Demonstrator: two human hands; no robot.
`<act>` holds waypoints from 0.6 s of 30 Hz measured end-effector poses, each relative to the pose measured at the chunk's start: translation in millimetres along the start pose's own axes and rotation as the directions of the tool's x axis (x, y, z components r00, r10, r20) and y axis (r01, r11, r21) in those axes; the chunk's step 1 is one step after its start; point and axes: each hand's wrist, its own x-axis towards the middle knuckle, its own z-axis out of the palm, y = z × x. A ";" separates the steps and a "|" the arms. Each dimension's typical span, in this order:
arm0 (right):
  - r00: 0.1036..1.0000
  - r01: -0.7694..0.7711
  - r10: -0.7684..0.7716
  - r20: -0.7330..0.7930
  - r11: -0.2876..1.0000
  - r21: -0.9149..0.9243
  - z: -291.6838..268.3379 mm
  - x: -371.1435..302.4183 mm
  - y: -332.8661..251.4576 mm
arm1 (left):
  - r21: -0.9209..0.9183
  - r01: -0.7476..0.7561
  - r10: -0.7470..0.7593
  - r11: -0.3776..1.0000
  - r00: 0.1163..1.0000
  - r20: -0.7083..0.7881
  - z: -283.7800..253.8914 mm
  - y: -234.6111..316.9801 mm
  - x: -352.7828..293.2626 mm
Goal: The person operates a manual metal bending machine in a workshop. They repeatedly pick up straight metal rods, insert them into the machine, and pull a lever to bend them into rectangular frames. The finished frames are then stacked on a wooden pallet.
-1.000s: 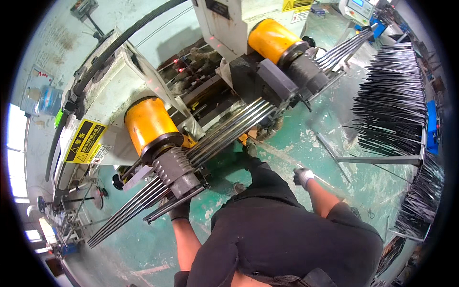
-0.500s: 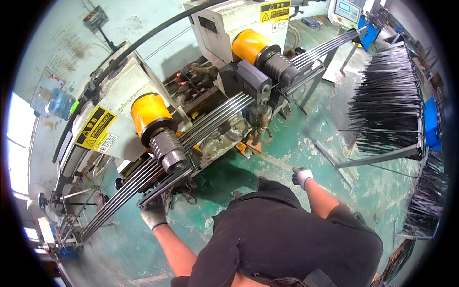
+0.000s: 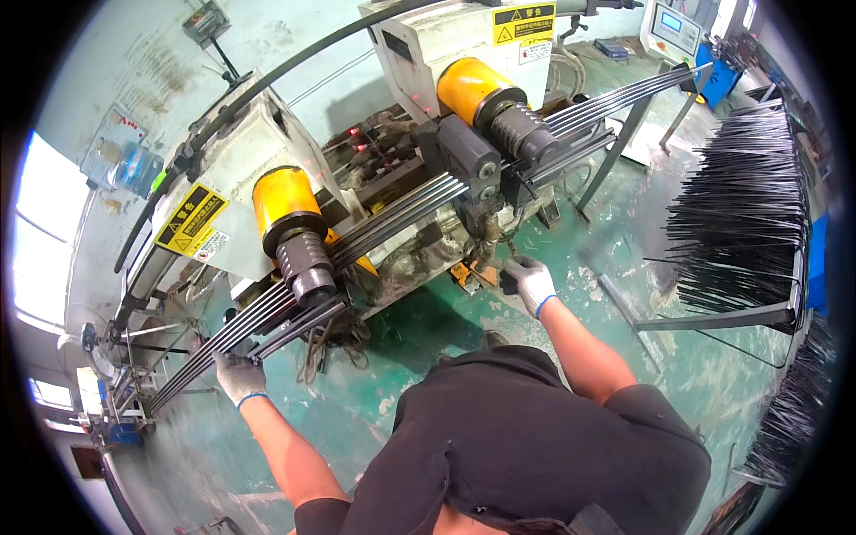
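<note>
Long metal rods are laid across the white machine. Stiffness, slickness and bundled weight are expected; they are best held at two spread points. The left hand is placed close by them, the right hand held clear; whether either is closed cannot be told.

Workshop with machines and metal rods

Fisheye view, brightly lit. Daylight enters by the window at far left, overexposed to white. A soft shadow darkens the green floor beneath the machine; highlights streak the rods. Straight edges bow outward, detail softens peripherally, and black vignetting fills the corners.
</note>
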 end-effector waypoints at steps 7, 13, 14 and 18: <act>0.987 0.142 -0.147 0.068 0.987 0.075 34.2 -14.1 -63.7 | 0.059 -0.188 0.187 0.980 0.982 0.032 -0.9 4.2 17.9; 0.982 0.184 -0.187 0.008 0.970 0.160 50.4 -26.3 -100.7 | 0.047 -0.326 0.324 0.944 0.945 0.045 44.5 96.8 4.2; 0.971 0.231 -0.237 0.014 0.956 0.182 50.8 -19.4 -98.4 | 0.097 -0.382 0.386 0.919 0.922 -0.032 56.6 111.3 -2.4; 0.956 0.291 -0.293 -0.022 0.933 0.212 60.7 -10.3 -110.0 | 0.086 -0.456 0.460 0.886 0.887 -0.033 80.2 186.7 -17.4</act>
